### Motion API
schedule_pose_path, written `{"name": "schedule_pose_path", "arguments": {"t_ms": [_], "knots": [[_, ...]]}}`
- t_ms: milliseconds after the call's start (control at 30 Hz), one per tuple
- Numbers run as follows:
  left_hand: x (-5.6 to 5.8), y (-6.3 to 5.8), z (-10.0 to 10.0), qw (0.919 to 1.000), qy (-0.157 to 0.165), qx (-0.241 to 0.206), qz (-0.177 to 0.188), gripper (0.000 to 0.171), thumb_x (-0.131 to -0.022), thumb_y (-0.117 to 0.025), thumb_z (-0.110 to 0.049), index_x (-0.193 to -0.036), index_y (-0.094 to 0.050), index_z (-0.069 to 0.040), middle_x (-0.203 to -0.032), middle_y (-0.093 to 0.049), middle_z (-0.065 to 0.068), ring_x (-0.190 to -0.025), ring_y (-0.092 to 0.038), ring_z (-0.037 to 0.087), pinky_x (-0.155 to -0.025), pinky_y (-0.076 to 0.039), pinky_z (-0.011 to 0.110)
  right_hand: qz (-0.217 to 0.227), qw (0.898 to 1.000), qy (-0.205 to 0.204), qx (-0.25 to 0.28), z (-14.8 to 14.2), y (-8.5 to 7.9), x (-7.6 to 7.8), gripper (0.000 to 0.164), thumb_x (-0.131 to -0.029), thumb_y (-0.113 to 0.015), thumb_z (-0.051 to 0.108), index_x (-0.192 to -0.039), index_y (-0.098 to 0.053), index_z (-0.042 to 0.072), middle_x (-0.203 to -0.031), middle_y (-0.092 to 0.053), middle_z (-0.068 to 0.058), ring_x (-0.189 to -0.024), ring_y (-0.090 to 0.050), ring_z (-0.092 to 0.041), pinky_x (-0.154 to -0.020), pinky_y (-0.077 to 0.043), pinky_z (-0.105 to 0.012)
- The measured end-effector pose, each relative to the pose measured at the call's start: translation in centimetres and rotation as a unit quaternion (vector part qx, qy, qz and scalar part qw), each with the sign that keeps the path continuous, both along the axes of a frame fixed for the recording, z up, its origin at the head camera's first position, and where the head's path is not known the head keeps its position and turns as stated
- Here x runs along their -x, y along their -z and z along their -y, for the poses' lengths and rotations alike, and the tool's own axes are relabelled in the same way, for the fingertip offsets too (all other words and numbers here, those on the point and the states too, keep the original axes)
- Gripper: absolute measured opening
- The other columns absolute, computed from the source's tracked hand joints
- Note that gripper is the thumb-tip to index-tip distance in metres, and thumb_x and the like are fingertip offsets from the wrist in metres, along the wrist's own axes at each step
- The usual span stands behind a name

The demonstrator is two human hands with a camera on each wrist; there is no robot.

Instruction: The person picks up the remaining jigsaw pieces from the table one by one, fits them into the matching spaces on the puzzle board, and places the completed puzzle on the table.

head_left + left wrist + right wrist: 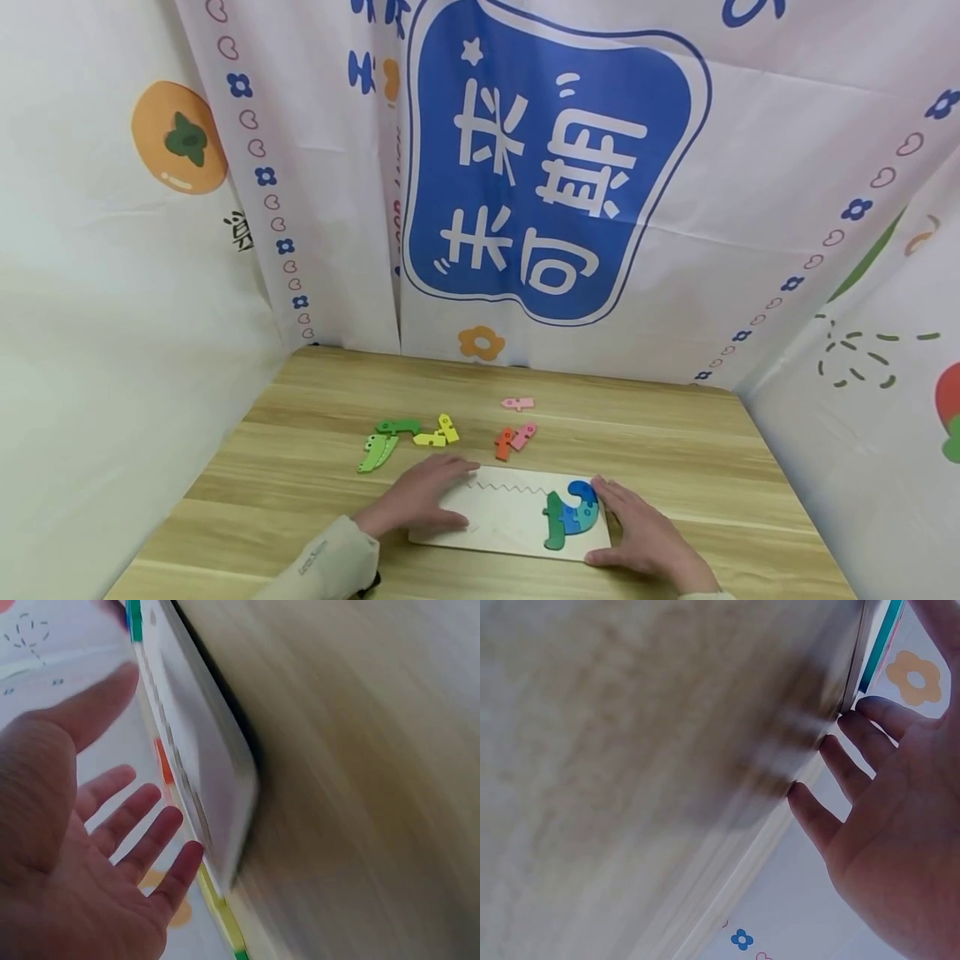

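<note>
A pale flat puzzle board [506, 533] with a wavy line along it lies on the table. At its right end several joined puzzle pieces [577, 518] in blue, teal and green form a curled tail shape. Over the board's left end is my left hand [423, 496], its thumb and fingers spread apart; in the left wrist view nothing lies between them. Along the right edge, my right hand [641, 529] touches the board with extended fingers, and its thumb is at the near corner. The right wrist view shows those fingers fairly straight.
Behind the board lie loose pieces on the wooden table [637, 425]: a light green crocodile head [377, 453], a green piece [397, 427], yellow pieces [430, 439], an orange-red piece [503, 444] and pink pieces [517, 403]. Printed cloth [337, 208] hangs around the table.
</note>
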State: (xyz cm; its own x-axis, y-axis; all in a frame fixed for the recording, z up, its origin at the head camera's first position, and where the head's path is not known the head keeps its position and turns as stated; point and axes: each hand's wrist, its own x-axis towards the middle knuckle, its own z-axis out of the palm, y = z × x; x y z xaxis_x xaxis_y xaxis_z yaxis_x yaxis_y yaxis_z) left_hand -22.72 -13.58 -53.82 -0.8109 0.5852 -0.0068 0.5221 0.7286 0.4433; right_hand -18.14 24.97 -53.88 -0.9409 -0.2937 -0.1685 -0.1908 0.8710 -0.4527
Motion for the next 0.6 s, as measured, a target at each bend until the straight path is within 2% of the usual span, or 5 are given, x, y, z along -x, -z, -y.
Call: {"name": "schedule_pose_path", "arguments": {"t_ms": [133,233,600], "knots": [[-0.2,-0.2,1.7,0.9998,0.008,0.017,0.003,0.095,-0.077,-0.084,-0.059,-0.156,-0.047,-0.02,-0.155,-0.052,0.005,-0.142,-0.048,0.033,-0.116,-0.04,0.059,-0.003,1.0,0.0,-0.002,0.2,-0.1,0.1,0.117,-0.068,-0.088,0.065,-0.159,-0.04,0.01,-0.164,-0.041,-0.012,-0.15,-0.038,-0.042,-0.118,-0.035,-0.065],[-0.3,-0.3,2.4,0.9999,0.009,0.012,0.009,0.096,-0.077,-0.085,-0.057,-0.156,-0.047,-0.018,-0.154,-0.052,0.005,-0.142,-0.048,0.034,-0.116,-0.04,0.059,-0.008,1.0,0.0,-0.004,0.2,-0.1,0.1,0.117,-0.068,-0.088,0.065,-0.159,-0.041,0.01,-0.164,-0.042,-0.013,-0.149,-0.039,-0.042,-0.117,-0.035,-0.065],[0.1,0.2,3.0,0.9993,0.002,-0.001,0.039,0.091,-0.082,-0.083,-0.056,-0.157,-0.046,-0.018,-0.156,-0.051,0.005,-0.144,-0.046,0.033,-0.117,-0.038,0.06,-0.027,0.999,-0.003,-0.017,0.0,0.1,1.0,0.119,-0.066,-0.087,0.067,-0.16,-0.04,0.011,-0.163,-0.043,-0.012,-0.149,-0.038,-0.044,-0.117,-0.034,-0.067]]}}
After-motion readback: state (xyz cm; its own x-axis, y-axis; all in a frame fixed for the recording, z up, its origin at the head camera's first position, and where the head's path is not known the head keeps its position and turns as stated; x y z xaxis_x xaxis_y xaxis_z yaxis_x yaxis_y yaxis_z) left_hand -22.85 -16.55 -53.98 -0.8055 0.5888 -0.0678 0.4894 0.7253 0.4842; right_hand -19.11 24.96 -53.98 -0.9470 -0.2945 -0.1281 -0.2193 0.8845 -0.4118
